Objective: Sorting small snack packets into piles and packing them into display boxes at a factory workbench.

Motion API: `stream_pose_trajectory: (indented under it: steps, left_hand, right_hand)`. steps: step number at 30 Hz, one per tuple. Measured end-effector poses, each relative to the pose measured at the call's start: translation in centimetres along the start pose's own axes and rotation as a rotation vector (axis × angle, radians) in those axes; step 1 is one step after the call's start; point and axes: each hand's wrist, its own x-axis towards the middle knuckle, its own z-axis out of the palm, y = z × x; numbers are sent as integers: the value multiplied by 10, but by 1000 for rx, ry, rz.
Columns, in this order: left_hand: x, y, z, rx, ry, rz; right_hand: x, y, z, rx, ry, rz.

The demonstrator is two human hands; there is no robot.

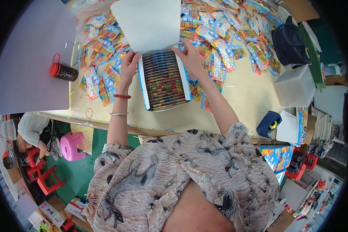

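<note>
Closing the filled box (164, 80): left hand (128, 66) and right hand (190, 57) pinch its raised white lid (147, 24); folding down seems next.

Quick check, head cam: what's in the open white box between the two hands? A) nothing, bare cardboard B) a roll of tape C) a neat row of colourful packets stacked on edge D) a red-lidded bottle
C: the white box is filled with a tidy row of colourful packets, with the left hand and right hand at its far corners by the raised lid.
</note>
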Motion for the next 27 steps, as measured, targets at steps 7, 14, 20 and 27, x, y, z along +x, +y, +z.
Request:
stream_pose_trajectory:
  steps: [7,14,20,27]
  left_hand:
    - [5,-36,5,3,204,206]
    - [3,-3,9,86,51,393]
    - [-8,0,0,237,60,414]
    - [-21,36,-8,877,-303,739]
  right_hand:
    - [-91,-17,-20,159,-100,126]
    - [-50,-11,-21,63,11,-4]
    - [-9,23,-12,195,-180,43]
    - [-17,30,-11,482,-57,-119]
